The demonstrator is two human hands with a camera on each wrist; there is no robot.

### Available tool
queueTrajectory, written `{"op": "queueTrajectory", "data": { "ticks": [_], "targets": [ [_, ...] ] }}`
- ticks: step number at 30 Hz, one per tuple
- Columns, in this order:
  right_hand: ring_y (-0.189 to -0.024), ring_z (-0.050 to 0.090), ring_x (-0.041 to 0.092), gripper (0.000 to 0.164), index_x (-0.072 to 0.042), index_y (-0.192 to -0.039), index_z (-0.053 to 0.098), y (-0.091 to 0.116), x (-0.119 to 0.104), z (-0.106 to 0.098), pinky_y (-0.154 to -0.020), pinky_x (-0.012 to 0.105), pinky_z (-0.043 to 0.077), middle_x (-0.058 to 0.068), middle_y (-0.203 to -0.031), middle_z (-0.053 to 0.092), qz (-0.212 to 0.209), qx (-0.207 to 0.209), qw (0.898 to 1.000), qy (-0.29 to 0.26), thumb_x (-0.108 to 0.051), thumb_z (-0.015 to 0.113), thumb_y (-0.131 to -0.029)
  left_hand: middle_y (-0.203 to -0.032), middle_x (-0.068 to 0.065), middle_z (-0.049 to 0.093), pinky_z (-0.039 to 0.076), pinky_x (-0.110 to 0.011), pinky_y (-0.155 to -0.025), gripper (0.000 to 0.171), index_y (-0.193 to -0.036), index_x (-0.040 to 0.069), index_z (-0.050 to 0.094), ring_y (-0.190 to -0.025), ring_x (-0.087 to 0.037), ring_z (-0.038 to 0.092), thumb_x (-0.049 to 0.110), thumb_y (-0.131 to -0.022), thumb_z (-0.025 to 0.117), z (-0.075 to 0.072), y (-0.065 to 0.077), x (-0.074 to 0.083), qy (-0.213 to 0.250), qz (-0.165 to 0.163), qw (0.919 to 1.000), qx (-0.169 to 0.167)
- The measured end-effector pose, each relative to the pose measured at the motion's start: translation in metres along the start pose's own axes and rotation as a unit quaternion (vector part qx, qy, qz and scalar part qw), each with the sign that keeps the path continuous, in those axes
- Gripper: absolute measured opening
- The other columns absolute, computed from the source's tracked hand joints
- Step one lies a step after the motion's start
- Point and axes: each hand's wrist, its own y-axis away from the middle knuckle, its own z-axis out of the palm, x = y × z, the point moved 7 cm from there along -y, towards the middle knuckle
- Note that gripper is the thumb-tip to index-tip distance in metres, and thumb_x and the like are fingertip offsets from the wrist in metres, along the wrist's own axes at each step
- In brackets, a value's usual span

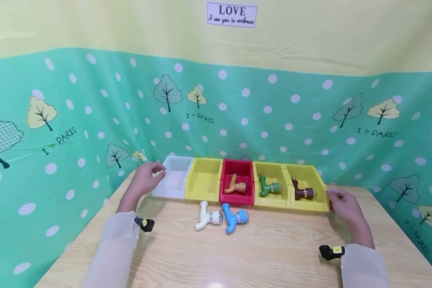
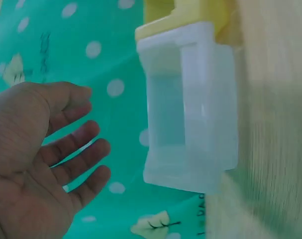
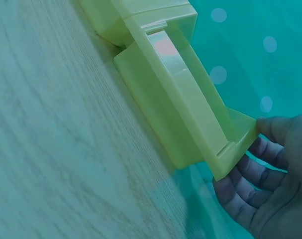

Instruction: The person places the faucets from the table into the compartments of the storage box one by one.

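My left hand (image 1: 148, 178) is beside the clear white bin (image 1: 168, 194) at the left end of a row. In the left wrist view its fingers are loosely bent and hold nothing, apart from the bin. At the row's other end, my right hand (image 1: 347, 205) grips the end wall of the rightmost yellow bin (image 3: 190, 107), thumb at one corner and fingers against the outside. That bin holds a dark brown faucet (image 1: 302, 191). A white faucet (image 1: 206, 217) and a blue faucet (image 1: 234, 218) lie on the table in front of the row.
A green faucet (image 1: 268, 186) lies in another yellow bin (image 1: 273, 202), and an orange-brown faucet (image 1: 235, 185) in the red bin (image 1: 236, 199). The left yellow bin (image 1: 204, 182) holds nothing. Behind the wooden table (image 1: 259, 256) hangs a dotted green curtain (image 1: 291, 120).
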Motion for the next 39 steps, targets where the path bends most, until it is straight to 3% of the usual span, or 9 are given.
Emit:
{"op": "queueTrajectory", "data": {
  "ticks": [3, 7, 15, 21, 25, 30, 34, 39],
  "targets": [
    [-0.091, 0.062, 0.016, 0.058, 0.01, -0.138, 0.049, 0.0, 0.0, 0.001, -0.072, 0.028, 0.059, 0.03, -0.128, 0.055, -0.001, 0.003, 1.0, 0.004, -0.04, 0.039, -0.11, -0.116, -0.021, 0.066, 0.051, -0.055, -0.094, 0.026, -0.119, 0.0, 0.069, -0.108, -0.039, 0.06, 0.018, -0.1, 0.067, 0.008, 0.003, 0.03, -0.054, 0.068, 0.9958, -0.028],
    [-0.094, 0.061, 0.022, 0.058, 0.01, -0.135, 0.05, 0.0, 0.0, 0.0, -0.073, 0.03, 0.059, 0.029, -0.124, 0.056, -0.003, 0.008, 1.0, 0.011, -0.041, 0.038, -0.111, -0.116, -0.018, 0.066, 0.053, -0.053, -0.094, 0.029, -0.12, 0.002, 0.068, -0.108, -0.035, 0.063, 0.018, -0.097, 0.071, 0.025, 0.016, 0.06, -0.11, 0.147, 0.9812, -0.059],
    [-0.095, 0.061, 0.027, 0.059, 0.01, -0.134, 0.05, 0.002, -0.002, 0.001, -0.073, 0.032, 0.058, 0.027, -0.117, 0.058, -0.01, -0.001, 1.0, 0.027, -0.043, 0.037, -0.111, -0.118, -0.008, 0.063, 0.055, -0.044, -0.093, 0.033, -0.123, 0.008, 0.068, -0.108, -0.024, 0.06, 0.024, -0.095, 0.075, 0.069, 0.049, 0.084, -0.125, 0.236, 0.9524, -0.147],
    [-0.097, 0.061, 0.029, 0.059, 0.01, -0.134, 0.05, 0.003, -0.004, -0.001, -0.074, 0.033, 0.058, 0.028, -0.119, 0.058, -0.014, 0.003, 1.0, 0.027, -0.043, 0.036, -0.111, -0.127, -0.002, 0.061, 0.053, -0.041, -0.1, 0.036, -0.126, 0.015, 0.069, -0.116, -0.021, 0.058, 0.035, -0.097, 0.072, 0.095, 0.068, 0.109, -0.138, 0.275, 0.9246, -0.224],
    [-0.098, 0.061, 0.03, 0.059, 0.009, -0.135, 0.05, 0.002, -0.003, -0.002, -0.074, 0.033, 0.057, 0.029, -0.121, 0.056, -0.013, 0.005, 0.999, 0.033, -0.043, 0.035, -0.111, -0.13, 0.007, 0.06, 0.05, -0.037, -0.103, 0.028, -0.125, 0.025, 0.068, -0.12, -0.015, 0.054, 0.033, -0.098, 0.071, 0.106, 0.076, 0.113, -0.128, 0.301, 0.9077, -0.263],
    [-0.099, 0.06, 0.032, 0.059, 0.008, -0.134, 0.051, 0.003, -0.005, -0.002, -0.071, 0.031, 0.055, 0.029, -0.122, 0.055, -0.016, 0.012, 0.999, 0.038, -0.044, 0.035, -0.111, -0.129, 0.008, 0.06, 0.049, -0.037, -0.104, 0.029, -0.128, 0.031, 0.07, -0.12, -0.015, 0.052, 0.028, -0.099, 0.069, 0.117, 0.082, 0.115, -0.125, 0.333, 0.8893, -0.287],
    [-0.101, 0.059, 0.033, 0.059, 0.008, -0.135, 0.051, 0.003, -0.005, -0.001, -0.071, 0.029, 0.054, 0.03, -0.124, 0.054, -0.012, 0.012, 0.999, 0.04, -0.044, 0.035, -0.111, -0.132, 0.006, 0.06, 0.049, -0.036, -0.102, 0.032, -0.13, 0.032, 0.068, -0.121, -0.016, 0.051, 0.026, -0.099, 0.067, 0.121, 0.084, 0.116, -0.141, 0.347, 0.8828, -0.283],
    [-0.099, 0.058, 0.032, 0.06, 0.007, -0.135, 0.051, 0.003, -0.003, 0.0, -0.071, 0.029, 0.054, 0.029, -0.123, 0.056, -0.01, 0.012, 0.999, 0.042, -0.046, 0.034, -0.111, -0.133, 0.005, 0.061, 0.05, -0.036, -0.099, 0.031, -0.13, 0.03, 0.067, -0.119, -0.018, 0.051, 0.024, -0.1, 0.066, 0.127, 0.083, 0.118, -0.152, 0.336, 0.8842, -0.286]
  ]
}}
